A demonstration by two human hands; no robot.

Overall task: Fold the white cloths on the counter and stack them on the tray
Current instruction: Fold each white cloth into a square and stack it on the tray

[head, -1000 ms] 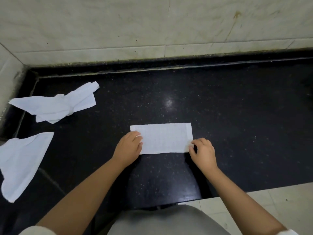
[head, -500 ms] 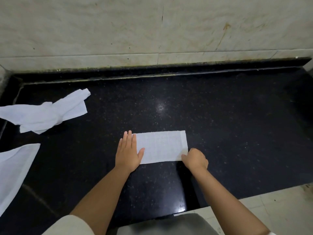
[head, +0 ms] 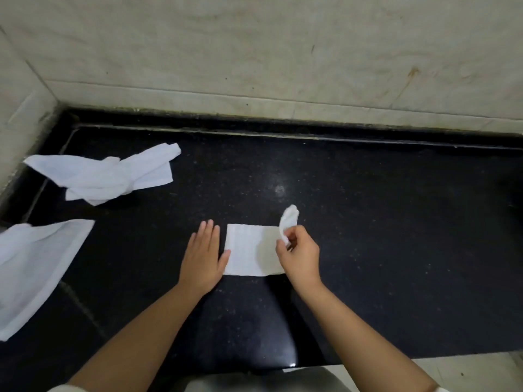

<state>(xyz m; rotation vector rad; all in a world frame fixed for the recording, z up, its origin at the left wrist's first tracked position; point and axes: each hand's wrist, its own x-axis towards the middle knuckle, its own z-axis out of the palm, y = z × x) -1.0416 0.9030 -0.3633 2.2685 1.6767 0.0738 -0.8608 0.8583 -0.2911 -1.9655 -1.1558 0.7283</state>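
Left hand lies flat on the black table, fingers straight, thumb touching the folded cloth's left edge. Right hand pinches the cloth's right end, lifted and curled over mid-table.

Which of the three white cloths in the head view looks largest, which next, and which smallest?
1. Cloth at the left edge, though it is cut off by the frame and nearest the camera.
2. Crumpled cloth near the back corner.
3. Part-folded cloth between the hands.
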